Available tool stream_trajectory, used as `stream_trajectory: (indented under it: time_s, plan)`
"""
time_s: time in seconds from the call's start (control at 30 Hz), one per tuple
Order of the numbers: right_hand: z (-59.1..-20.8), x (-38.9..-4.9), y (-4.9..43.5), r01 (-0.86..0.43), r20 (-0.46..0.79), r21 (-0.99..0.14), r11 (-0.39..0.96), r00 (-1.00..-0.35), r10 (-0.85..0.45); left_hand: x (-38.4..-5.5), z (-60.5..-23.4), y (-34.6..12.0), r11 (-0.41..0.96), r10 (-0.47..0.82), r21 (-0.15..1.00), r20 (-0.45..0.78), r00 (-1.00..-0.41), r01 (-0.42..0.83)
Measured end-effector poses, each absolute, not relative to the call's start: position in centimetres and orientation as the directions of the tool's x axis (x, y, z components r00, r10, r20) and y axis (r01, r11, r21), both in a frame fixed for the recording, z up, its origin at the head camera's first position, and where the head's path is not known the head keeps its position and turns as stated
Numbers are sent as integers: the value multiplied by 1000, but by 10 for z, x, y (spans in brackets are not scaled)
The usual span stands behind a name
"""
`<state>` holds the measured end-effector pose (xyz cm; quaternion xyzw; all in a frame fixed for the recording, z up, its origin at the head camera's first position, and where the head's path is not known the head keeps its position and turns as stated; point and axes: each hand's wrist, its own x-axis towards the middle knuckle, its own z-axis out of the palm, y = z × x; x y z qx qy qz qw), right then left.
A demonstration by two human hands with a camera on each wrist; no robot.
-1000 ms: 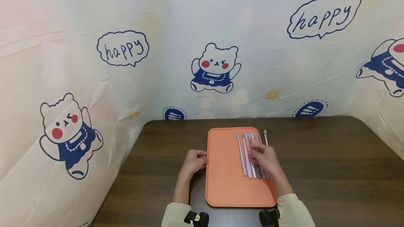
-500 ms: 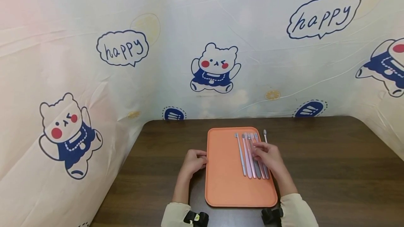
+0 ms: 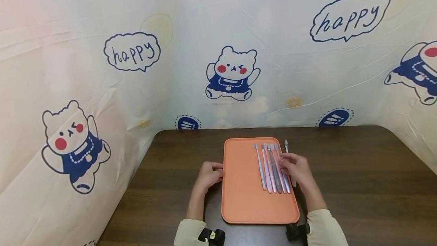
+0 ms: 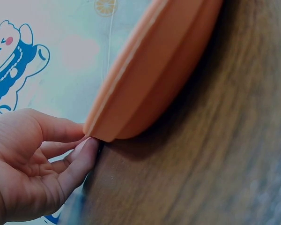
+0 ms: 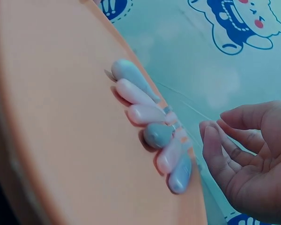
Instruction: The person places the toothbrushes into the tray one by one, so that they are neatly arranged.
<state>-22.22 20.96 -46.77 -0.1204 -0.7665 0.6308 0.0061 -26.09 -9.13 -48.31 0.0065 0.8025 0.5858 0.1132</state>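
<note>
Several toothbrushes lie side by side, heads away, on the right half of an orange tray [image 3: 240,185]. They include a light blue toothbrush [image 3: 260,168] at the left of the row, pink ones, and a grey toothbrush [image 3: 277,179]. My left hand [image 3: 209,175] holds the tray's left rim between thumb and fingers. Over the tray's right edge hovers my right hand [image 3: 298,169], fingers loosely bent and holding nothing. In the right wrist view the handle ends stand apart from that hand [image 5: 253,164]. One more toothbrush [image 3: 286,145] lies on the table beyond the tray, its middle hidden by my right hand.
The dark brown wooden table [image 3: 362,181] extends to both sides of the tray. A pale curtain [image 3: 290,60] printed with bears and "happy" bubbles hangs around its back and sides. Black wrist bands [image 3: 297,231] sit at both sleeves.
My right hand has moved right, from over the toothbrush row to the tray's right edge, uncovering more of the brushes. The left hand has stayed at the rim.
</note>
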Motion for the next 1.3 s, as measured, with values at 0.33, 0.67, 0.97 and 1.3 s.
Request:
stream_trajectory:
  time_s: [0.33,0.67,0.97,1.3]
  plan:
    - [-471,-220,221,178,-135,-964,197,-967,215,-263,-485,-92,322,139,938,-181,-974,-128]
    - [-475,-219,234,185,-144,-969,164,-962,233,-263,-485,-92,318,138,939,-179,-974,-127]
    - [-478,-217,241,203,-136,-950,237,-953,270,-263,-485,-92,325,143,938,-174,-974,-120]
    - [-483,-217,243,221,-130,-934,281,-942,309,-263,-486,-93,331,138,936,-174,-975,-121]
